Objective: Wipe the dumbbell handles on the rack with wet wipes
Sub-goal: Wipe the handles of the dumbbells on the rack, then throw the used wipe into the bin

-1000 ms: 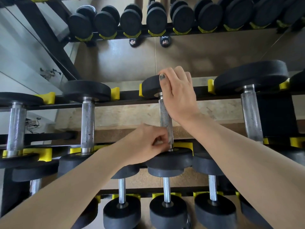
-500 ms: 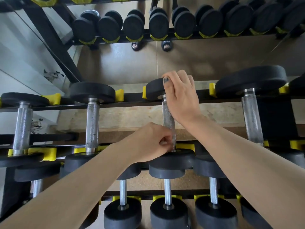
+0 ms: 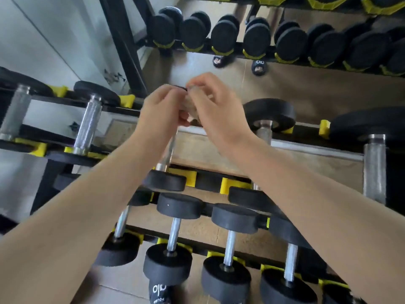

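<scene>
Both hands, left hand (image 3: pixel 162 110) and right hand (image 3: pixel 215 106), pinch the crumpled wet wipe (image 3: pixel 192 106) above the dumbbell handle (image 3: pixel 169 148); refolding to a clean face would probably wipe best.

1. I am looking into a gym's weights area.
2. A black steel rack (image 3: pixel 122 47) with yellow cradles (image 3: pixel 235 184) holds rows of black-ended dumbbells (image 3: pixel 163 181).
3. A wall mirror (image 3: pixel 285 80) behind reflects more dumbbells.
4. The floor (image 3: pixel 122 281) is tiled.
</scene>
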A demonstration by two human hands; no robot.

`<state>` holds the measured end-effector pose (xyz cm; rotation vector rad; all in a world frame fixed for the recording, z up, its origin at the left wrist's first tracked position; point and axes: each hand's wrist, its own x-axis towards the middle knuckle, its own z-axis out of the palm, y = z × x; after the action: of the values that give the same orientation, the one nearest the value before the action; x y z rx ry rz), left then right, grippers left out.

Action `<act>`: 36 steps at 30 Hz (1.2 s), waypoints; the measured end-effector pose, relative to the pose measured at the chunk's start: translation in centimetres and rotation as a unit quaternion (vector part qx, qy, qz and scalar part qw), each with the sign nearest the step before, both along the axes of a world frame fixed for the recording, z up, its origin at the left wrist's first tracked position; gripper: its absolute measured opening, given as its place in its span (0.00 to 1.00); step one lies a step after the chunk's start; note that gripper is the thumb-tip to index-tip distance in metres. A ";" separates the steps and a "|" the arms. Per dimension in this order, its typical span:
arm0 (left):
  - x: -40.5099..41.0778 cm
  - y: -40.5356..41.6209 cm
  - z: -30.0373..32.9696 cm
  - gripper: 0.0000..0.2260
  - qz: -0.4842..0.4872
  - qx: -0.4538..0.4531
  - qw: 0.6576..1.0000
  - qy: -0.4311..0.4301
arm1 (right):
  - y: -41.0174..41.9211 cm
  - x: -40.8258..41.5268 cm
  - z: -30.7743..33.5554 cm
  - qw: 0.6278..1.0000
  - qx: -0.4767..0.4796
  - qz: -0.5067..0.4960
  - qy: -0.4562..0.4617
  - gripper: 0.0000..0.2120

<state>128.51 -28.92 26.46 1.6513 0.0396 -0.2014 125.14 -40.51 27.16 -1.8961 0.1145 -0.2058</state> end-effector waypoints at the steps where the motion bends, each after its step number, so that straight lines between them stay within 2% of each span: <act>1: 0.2 1.5 0.5 0.07 0.023 -0.015 1.000 0.005 | 1.5 0.6 0.5 0.998 0.057 0.012 0.033 0.06; 5: -0.8 9.2 1.8 0.11 0.077 0.024 0.997 -0.005 | 8.7 1.8 1.0 0.954 0.271 0.073 0.109 0.04; 10: -4.8 20.2 2.2 0.12 0.183 0.137 0.973 -0.037 | 19.8 -0.4 0.0 0.924 0.306 0.143 0.180 0.08; 12: -7.1 25.2 2.0 0.11 0.216 0.126 0.968 -0.020 | 24.9 -1.8 -0.8 0.919 0.287 0.181 0.200 0.04; 16: -12.2 36.6 -0.2 0.10 0.311 0.096 0.945 0.033 | 35.7 -5.4 -2.8 0.915 0.239 0.230 0.231 0.05; 20: -17.6 46.9 -4.0 0.08 0.393 0.079 0.911 0.094 | 45.3 -9.5 -6.8 0.910 0.133 0.302 0.249 0.08; 23: -23.4 54.8 -7.7 0.08 0.441 0.077 0.884 0.138 | 53.2 -13.8 -11.2 0.893 0.059 0.341 0.288 0.07; 27: -31.7 64.5 -12.5 0.08 0.471 0.150 0.847 0.196 | 63.4 -19.5 -16.4 0.867 -0.024 0.385 0.314 0.04; 31: -36.8 70.2 -16.1 0.09 0.470 0.231 0.824 0.217 | 70.5 -23.1 -20.1 0.860 -0.075 0.420 0.279 0.04; 34: -40.1 73.7 -18.5 0.03 0.455 0.265 0.815 0.242 | 74.9 -25.3 -22.4 0.848 -0.126 0.455 0.242 0.08; 36: -41.9 75.4 -19.9 0.11 0.451 0.255 0.817 0.254 | 76.8 -26.0 -24.0 0.805 -0.201 0.512 0.222 0.16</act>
<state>86.58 46.43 6.56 1.8745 1.3642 0.1232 99.11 36.32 3.16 -2.1202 -0.6905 1.0284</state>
